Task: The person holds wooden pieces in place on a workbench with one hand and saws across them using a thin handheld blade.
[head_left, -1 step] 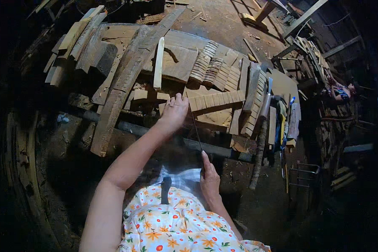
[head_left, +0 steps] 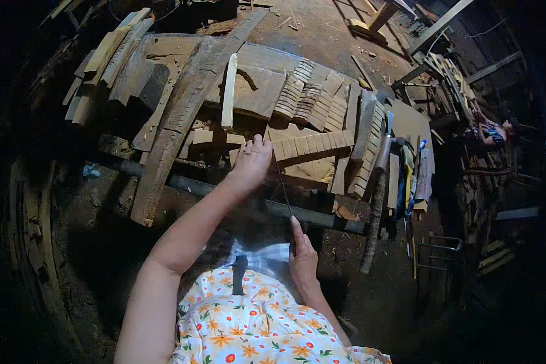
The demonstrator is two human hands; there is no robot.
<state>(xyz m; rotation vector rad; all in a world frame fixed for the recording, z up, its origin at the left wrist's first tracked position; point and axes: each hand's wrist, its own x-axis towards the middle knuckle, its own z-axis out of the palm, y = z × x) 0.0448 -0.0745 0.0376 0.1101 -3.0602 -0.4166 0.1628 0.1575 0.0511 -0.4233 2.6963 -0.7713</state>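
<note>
My left hand [head_left: 253, 161] bears down on a pale wooden bar [head_left: 234, 156], fingers curled over it; the grip is partly hidden behind the hand. From beside those fingers a thin dark blade, apparently a saw [head_left: 283, 187] seen edge-on, runs back to my right hand [head_left: 302, 255]. That hand is closed round its near end, thumb on top, and the handle is hidden inside it. Just right of the blade lies a slanting row of pale wood blocks [head_left: 312, 144], parted by narrow dark lines. A narrow pale stick [head_left: 229, 91] lies beyond my left hand.
A long rough plank [head_left: 176, 115] crosses the bench on the left, near stacked boards [head_left: 106, 57]. More block rows [head_left: 294, 90] sit at the back. A chisel-like tool [head_left: 384, 148] and a stick [head_left: 374, 224] stand on the right. Another person [head_left: 494, 133] is far right.
My right hand has shifted forward very slightly along with the saw. My left hand and the wood have not visibly moved.
</note>
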